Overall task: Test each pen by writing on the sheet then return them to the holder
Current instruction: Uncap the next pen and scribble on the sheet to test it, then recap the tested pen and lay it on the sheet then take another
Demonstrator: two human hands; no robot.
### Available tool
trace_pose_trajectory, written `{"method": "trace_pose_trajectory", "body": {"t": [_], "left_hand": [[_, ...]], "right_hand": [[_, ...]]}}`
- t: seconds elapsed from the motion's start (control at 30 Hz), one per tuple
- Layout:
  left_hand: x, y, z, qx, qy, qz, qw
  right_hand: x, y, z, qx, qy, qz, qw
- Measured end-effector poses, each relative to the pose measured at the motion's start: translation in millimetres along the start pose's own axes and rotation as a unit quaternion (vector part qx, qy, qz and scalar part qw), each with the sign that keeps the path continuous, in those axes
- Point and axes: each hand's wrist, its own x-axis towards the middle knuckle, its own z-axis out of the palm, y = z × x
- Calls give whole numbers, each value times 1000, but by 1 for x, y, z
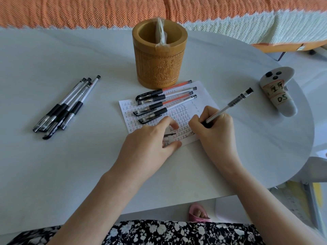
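1. The right hand grips a pen, tip down on the sheet, with the barrel leaning up to the right.
2. The left hand rests on the sheet's near edge, fingers arched over a dark cap-like piece (pinched or not, I cannot tell).
3. 4 capped pens lie across the sheet's far half.
4. The holder stands upright just behind them on the worktop.

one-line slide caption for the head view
Right hand holds a pen to the sheet, left hand resting on it; four pens lie across the sheet before the wooden holder.
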Motion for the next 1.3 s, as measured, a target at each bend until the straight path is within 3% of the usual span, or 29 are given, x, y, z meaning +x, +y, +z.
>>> {"method": "trace_pose_trajectory", "body": {"t": [0.5, 0.7, 0.83, 1.1, 1.3], "left_hand": [[0, -2, 0, -11, 0, 23, 1000], [-1, -3, 1, -183, -51, 31, 981], [-2, -3, -3, -231, -88, 50, 968], [-3, -1, -5, -256, -76, 74, 961], [-3, 0, -6, -265, -55, 75, 960]], "right_hand": [[1, 0, -1, 9, 4, 4, 1000], [9, -6, -7, 145, 27, 55, 987], [12, -12, -7, 234, -6, 72, 969], [11, -17, -6, 244, -99, 86, 961], [10, -19, -9, 246, -116, 83, 959]]}}
